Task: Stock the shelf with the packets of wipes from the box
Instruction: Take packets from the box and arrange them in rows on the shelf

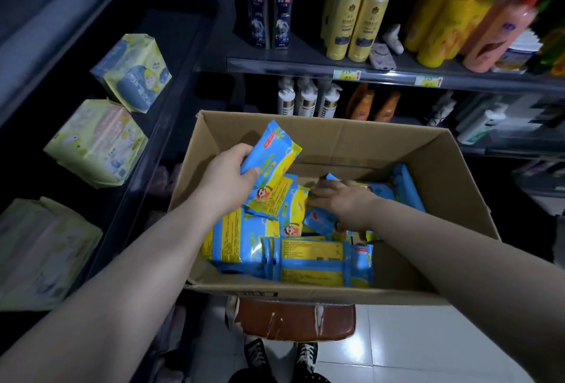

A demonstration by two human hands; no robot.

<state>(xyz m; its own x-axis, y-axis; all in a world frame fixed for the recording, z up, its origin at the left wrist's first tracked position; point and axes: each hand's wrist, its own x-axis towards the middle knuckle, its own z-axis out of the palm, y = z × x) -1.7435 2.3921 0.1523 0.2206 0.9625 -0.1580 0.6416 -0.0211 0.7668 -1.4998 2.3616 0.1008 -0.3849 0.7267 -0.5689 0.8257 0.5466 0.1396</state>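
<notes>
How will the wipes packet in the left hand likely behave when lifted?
Likely light: the left hand holds the packet up by one edge alone. Its glossy film wrap suggests a soft, somewhat slippery pouch, too flat to roll.

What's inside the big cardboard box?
Blue-and-yellow wipes packets piled in the cardboard box, with the right hand among them. The packets cover most of the box's bottom, so anything beneath is hidden.
</notes>
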